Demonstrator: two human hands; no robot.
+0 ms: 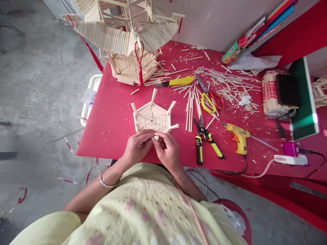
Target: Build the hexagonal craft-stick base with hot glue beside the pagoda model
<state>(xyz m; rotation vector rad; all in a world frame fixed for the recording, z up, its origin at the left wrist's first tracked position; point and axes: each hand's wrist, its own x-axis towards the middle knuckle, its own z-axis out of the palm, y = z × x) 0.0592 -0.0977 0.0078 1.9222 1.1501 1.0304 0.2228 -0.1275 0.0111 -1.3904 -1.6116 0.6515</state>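
Note:
My left hand and my right hand meet at the table's front edge, fingers closed in a pinch. Between the fingertips shows the pale end of a small bundle of wooden sticks; the rest of it is hidden by my fingers. Just beyond my hands lies a hexagonal stick base with a spiral pattern and short paired posts standing at its corners. Its near edge is partly covered by my hands. Behind it stands a tiered stick pagoda model with red tassels.
On the red table lie a yellow utility knife, scissors, black-and-yellow cutters, a yellow glue gun with its cord, and loose sticks. A packet of sticks with a black phone sits at right.

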